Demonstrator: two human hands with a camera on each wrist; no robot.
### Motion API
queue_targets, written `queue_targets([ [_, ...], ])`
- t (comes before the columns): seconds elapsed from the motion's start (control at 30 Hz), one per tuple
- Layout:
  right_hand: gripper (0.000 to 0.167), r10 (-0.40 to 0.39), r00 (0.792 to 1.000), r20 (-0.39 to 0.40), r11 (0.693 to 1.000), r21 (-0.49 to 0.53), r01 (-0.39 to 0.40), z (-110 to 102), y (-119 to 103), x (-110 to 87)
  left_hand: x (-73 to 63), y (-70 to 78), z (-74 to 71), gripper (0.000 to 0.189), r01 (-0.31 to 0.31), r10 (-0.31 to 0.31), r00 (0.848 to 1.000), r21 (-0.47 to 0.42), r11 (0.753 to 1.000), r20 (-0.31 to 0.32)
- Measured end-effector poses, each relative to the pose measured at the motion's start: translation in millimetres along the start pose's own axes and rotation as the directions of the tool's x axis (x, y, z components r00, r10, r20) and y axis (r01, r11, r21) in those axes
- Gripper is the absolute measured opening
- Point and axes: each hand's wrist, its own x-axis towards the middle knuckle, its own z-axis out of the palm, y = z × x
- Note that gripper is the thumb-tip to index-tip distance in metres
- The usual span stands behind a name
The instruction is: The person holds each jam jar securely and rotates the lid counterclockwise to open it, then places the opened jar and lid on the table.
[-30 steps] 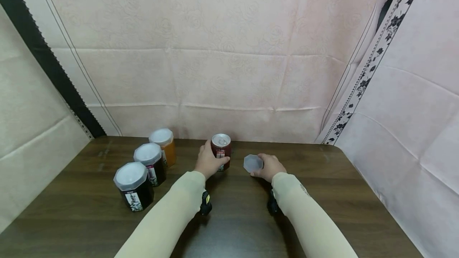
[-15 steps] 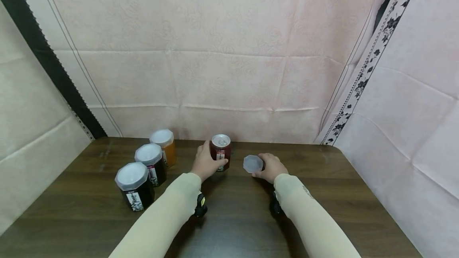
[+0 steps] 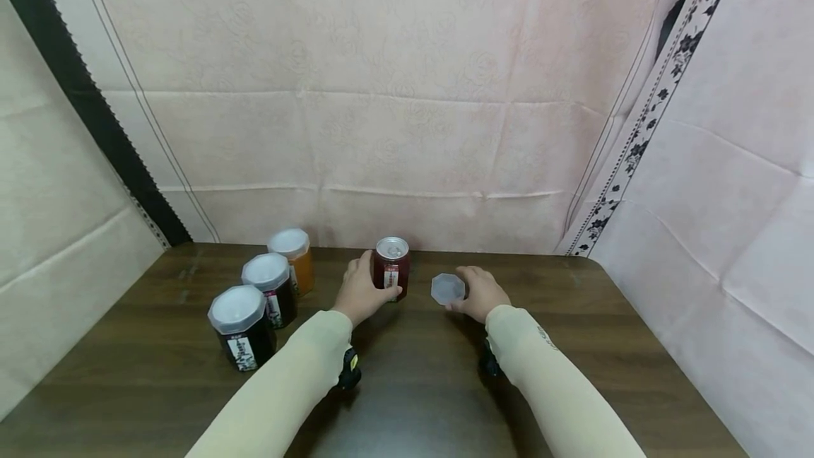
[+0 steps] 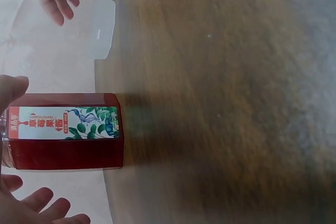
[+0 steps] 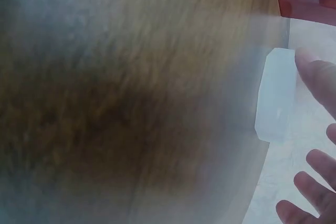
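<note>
A dark red octagonal jam jar [image 3: 392, 273] with a silver pull-tab top stands upright near the back of the table. My left hand [image 3: 361, 293] is spread at its left and front. In the left wrist view, gaps show between the lower fingers and the jar [image 4: 68, 153], while the thumb is beside its top. A translucent white octagonal lid [image 3: 447, 289] lies to the jar's right. My right hand [image 3: 481, 295] rests loosely curved at the lid's right side. In the right wrist view, the thumb is right at the lid's edge [image 5: 276, 95], with the other fingers apart from it.
Three lidded jars stand in a diagonal row at the left: a black one [image 3: 244, 345], another dark one [image 3: 278, 302] and an orange one [image 3: 302, 271]. Pale cloth [image 3: 407, 140] hangs behind the brown wooden table [image 3: 413, 401] and along its sides.
My left hand has drawn slightly left, widening its gap from the jam jar. The right hand, lid and jar stay about where they were; the head view has shifted a little.
</note>
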Motion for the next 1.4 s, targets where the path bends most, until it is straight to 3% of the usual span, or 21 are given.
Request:
queue_targets([
  [0.6,0.080,0.005,0.999,-0.049,0.999,0.051,-0.003,-6,-5,-6.9,-10.7,3.8,-9.6,0.094,0.017,-0.017,1.000,0.030,0.999,-0.007],
  [1.4,0.077,0.013,0.997,-0.080,0.981,0.196,0.003,-12,-22,-25.7,-34.3,10.0,-31.8,0.097,-0.038,0.038,0.999,0.031,0.999,-0.010],
])
